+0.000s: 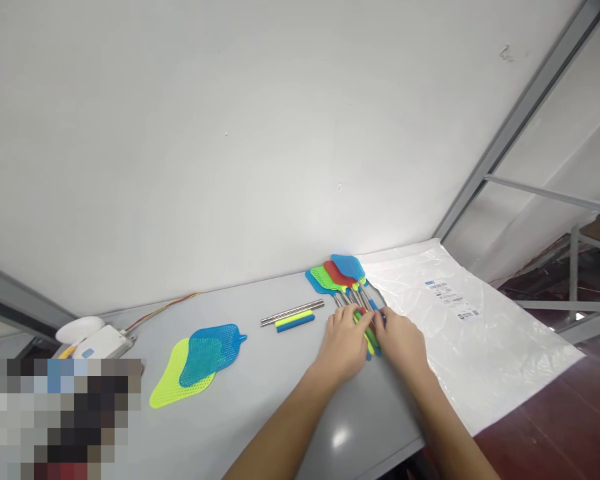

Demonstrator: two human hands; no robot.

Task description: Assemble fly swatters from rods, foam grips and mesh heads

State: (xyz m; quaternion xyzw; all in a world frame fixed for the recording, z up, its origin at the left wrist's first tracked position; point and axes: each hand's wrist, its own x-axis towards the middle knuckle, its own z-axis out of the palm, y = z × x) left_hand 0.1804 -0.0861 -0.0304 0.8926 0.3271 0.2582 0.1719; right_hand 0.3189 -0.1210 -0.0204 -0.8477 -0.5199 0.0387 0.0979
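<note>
A fanned bunch of fly swatters (339, 272) lies near the wall, with blue, green and red mesh heads and metal shafts. My left hand (344, 341) closes over the coloured handles from the left. From the right, my right hand (403, 340) grips the same bunch, its thumb and fingers by a blue handle (373, 305). The handle ends poke out between both hands; the fingers hide the rest. Left of them lie metal rods (293, 312), a yellow handle (294, 318) and a blue handle (295, 324). A loose blue swatter head (220, 343) overlaps a yellow one (167, 377).
The grey table (260, 400) meets a white wall (280, 167) at the back. A labelled white plastic sheet (460, 347) covers its right side. At the left stand a white device (100, 343) with wires and a white round object (80, 329). A metal frame (520, 113) rises at right.
</note>
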